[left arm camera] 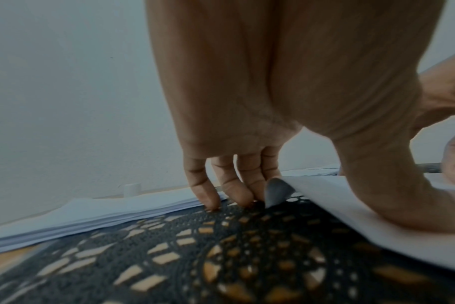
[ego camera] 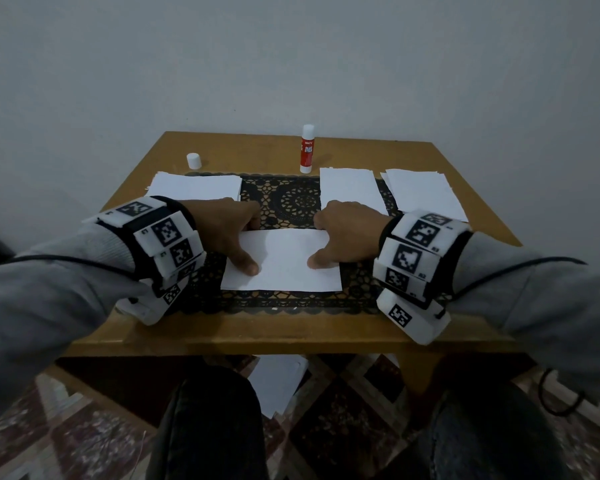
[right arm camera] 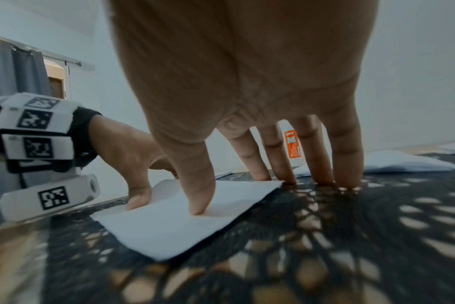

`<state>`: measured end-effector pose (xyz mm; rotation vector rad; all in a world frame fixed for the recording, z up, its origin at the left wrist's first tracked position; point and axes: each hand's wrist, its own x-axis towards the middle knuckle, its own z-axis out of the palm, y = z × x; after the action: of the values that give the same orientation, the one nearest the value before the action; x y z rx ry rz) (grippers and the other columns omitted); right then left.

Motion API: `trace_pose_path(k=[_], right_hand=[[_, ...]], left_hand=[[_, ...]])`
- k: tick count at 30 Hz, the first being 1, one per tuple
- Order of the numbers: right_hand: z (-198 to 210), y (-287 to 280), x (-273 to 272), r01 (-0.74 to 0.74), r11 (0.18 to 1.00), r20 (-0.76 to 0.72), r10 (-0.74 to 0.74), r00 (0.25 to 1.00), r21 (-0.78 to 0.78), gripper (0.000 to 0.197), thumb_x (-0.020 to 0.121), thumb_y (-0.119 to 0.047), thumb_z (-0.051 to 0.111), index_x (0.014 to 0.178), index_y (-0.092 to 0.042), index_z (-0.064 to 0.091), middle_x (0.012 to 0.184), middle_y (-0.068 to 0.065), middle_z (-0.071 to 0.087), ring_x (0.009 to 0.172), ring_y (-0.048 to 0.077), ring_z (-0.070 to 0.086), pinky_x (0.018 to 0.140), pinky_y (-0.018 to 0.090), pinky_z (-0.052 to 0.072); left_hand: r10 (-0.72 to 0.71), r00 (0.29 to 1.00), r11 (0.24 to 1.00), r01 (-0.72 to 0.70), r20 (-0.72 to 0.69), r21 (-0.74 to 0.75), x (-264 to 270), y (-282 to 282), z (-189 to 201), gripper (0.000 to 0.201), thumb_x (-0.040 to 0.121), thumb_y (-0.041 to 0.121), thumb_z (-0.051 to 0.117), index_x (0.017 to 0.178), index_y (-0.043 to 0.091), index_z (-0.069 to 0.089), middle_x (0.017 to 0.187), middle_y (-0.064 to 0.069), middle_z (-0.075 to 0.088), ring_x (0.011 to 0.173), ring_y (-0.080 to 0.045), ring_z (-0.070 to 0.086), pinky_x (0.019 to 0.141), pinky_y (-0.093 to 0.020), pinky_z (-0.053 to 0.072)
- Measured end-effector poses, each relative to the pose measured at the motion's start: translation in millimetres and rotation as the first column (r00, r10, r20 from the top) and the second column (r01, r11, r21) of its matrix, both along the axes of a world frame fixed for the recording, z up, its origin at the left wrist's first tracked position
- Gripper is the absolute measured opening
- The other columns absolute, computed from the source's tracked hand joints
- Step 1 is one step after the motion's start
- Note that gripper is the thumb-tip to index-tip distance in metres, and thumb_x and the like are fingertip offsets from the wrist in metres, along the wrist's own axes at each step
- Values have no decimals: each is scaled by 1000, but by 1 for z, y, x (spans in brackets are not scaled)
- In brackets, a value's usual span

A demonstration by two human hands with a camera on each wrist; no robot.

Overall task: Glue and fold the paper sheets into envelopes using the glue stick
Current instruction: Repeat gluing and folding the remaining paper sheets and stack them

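White paper stacks (ego camera: 196,187) and glue stick (ego camera: 307,149) lie beyond both hands (ego camera: 282,233) pressing paper sheet (ego camera: 282,271).

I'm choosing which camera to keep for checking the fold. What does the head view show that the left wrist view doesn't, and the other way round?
Only the head view shows the upright glue stick, the two paper piles on the right, the right hand whole, and the full sheet.

Only the left wrist view shows the sheet's far corner curling up by the left fingertips.

Both show the left hand with its thumb pressing the sheet, the lace mat, the left paper stack and the loose cap.
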<state>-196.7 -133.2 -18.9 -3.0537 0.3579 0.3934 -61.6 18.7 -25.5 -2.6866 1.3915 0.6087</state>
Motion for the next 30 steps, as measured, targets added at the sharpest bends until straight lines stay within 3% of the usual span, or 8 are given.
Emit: trace_pose_path(k=[8, 13, 15, 17, 20, 23, 26, 30], right_hand=[[-8, -8, 0, 10, 998, 102, -17, 995, 69, 56, 76, -52, 73, 111, -14, 51, 109, 4, 54, 97, 23, 52, 77, 32, 42], [-1, -16, 3, 110, 923, 237, -208, 949, 370, 35, 84, -38, 71, 99, -13, 53, 103, 0, 54, 88, 15, 50, 63, 23, 36], [4, -16, 12, 131, 796, 250, -335, 908, 591, 27, 85, -29, 72, 95, -7, 58, 99, 7, 60, 85, 18, 57, 68, 27, 47], [8, -13, 21, 147, 568, 143, -434, 890, 810, 18, 88, -18, 69, 94, -4, 59, 97, 10, 67, 78, 19, 65, 68, 32, 57], [11, -4, 36, 129, 346, 37, -435, 900, 929, 9, 92, -8, 61, 85, -7, 56, 78, 9, 67, 61, 16, 64, 62, 29, 58], [10, 9, 60, 137, 273, 8, -470, 883, 952, 17, 93, -6, 59, 78, -10, 53, 66, 4, 61, 57, 15, 58, 57, 25, 54], [5, 20, 89, 186, 219, -52, -504, 862, 958, 10, 95, -6, 57, 85, -9, 54, 74, 5, 59, 63, 16, 56, 57, 24, 52], [-1, 32, 126, 249, 257, -76, -537, 840, 934, 11, 95, -5, 56, 85, -7, 53, 73, 5, 55, 62, 14, 55, 53, 22, 51]], left_hand=[[31, 995, 949, -58, -92, -310, 3, 9, 3, 28, 80, 27, 74, 96, 20, 52, 90, 8, 53, 83, -12, 49, 64, -19, 37], [52, 868, 700, -384, -494, -602, 15, 27, 17, 14, 87, -3, 62, 78, 8, 57, 80, -12, 62, 78, -25, 59, 72, -35, 51], [63, 813, 550, -512, -579, -660, 23, 35, 23, 18, 86, -7, 59, 73, 4, 56, 77, -14, 61, 75, -26, 61, 65, -31, 57], [105, 794, 440, -577, -599, -688, 34, 42, 26, 20, 86, -6, 60, 70, 6, 55, 77, -12, 60, 74, -24, 62, 62, -27, 58], [166, 782, 342, -617, -601, -709, 50, 53, 26, 19, 87, -2, 62, 71, 7, 57, 79, -12, 60, 74, -23, 62, 61, -25, 58], [281, 773, 298, -633, -569, -714, 65, 62, 22, 10, 89, 6, 64, 80, 8, 59, 86, -14, 62, 76, -23, 63, 66, -31, 59], [404, 675, 326, -737, -617, -592, 78, 69, 17, 7, 90, 10, 63, 89, 10, 56, 89, -12, 59, 70, -22, 58, 65, -35, 55], [564, 651, 397, -753, -508, -525, 100, 77, 10, 40, 82, 1, 70, 117, 9, 54, 109, -18, 59, 90, -31, 62, 80, -45, 55]])
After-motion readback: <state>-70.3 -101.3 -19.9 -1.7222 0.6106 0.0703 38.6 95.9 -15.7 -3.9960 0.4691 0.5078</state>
